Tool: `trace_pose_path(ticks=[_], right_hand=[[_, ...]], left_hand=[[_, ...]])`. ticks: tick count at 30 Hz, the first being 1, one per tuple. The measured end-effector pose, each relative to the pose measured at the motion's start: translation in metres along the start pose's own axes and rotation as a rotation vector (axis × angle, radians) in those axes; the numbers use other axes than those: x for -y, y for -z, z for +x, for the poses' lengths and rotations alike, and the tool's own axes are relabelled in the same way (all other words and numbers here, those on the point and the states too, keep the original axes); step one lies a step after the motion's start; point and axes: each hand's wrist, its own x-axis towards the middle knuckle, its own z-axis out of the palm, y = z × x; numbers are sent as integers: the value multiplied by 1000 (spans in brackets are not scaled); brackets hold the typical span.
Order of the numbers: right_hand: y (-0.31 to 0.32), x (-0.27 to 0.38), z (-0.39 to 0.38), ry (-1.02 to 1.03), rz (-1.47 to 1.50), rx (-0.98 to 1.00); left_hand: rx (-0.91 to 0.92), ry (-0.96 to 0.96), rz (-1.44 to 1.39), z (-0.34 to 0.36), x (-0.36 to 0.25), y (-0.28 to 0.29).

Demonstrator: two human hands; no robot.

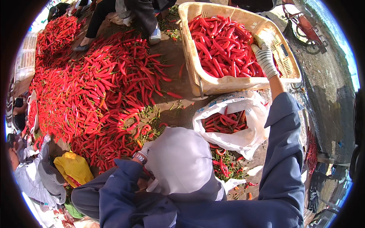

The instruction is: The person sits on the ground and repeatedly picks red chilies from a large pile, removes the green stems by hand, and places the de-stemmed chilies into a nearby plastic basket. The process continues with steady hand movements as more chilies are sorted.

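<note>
My right hand (265, 57), in a pale striped work glove, reaches over the right part of a cream plastic crate (239, 84). Its fingers look apart, over the red chili peppers (222, 45) that fill the crate, and I see nothing held in it. My left hand (144, 149), also gloved and with a band at the wrist, is low by the near edge of a big heap of red chili peppers (91, 87). A rounded grey cloth shape (180, 159) hides most of its fingers, so their grip is not visible.
A white woven sack (247, 138) with darker chilies stands below the crate. Green stems and loose chilies (226, 163) litter the ground. At left are a yellow bag (73, 167), another person (38, 174) and a pale crate (26, 57); other people's legs (99, 22) stand beyond the heap.
</note>
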Motion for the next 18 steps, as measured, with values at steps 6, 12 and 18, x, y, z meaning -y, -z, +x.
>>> trace_pose_path(ticks=[6,12,18], right_hand=[[48,35,-29,-199,883,251],[48,69,-69,-211,1265,365],[37,85,-87,-270,1337,390]], left_hand=[[-40,-22,19,-17,12,11],[-61,-32,19,-39,23,11],[-69,-33,27,-50,27,14]])
